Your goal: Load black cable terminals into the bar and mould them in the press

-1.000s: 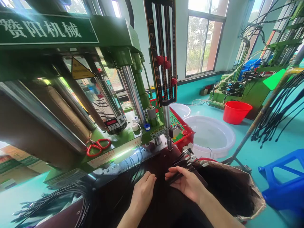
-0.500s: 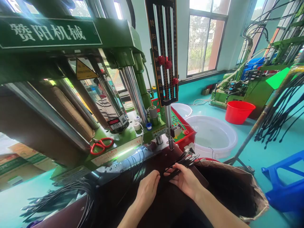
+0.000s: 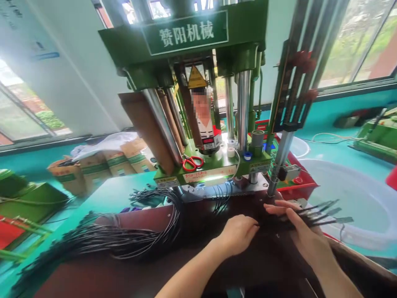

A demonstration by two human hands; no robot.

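Observation:
My right hand (image 3: 297, 225) is closed round a small bunch of black cables with metal plug ends (image 3: 322, 211) that stick out to the right over the dark brown worktable (image 3: 198, 265). My left hand (image 3: 238, 234) rests on the table just left of it, fingers curled onto the same cable bunch. A thick bundle of black cables (image 3: 124, 238) lies across the table to the left. Several cable ends (image 3: 221, 194) sit in the mould at the base of the green press machine (image 3: 198, 124) straight ahead.
Red-handled scissors (image 3: 192, 162) lie on the machine's green base. A person stands behind the machine. A large white tub (image 3: 356, 198) is on the floor at right. Cardboard boxes (image 3: 102, 165) stand at left on the teal floor.
The view has swung left, so the machine now stands straight ahead. My hands stay together on the cable bunch, whose plug ends now point right.

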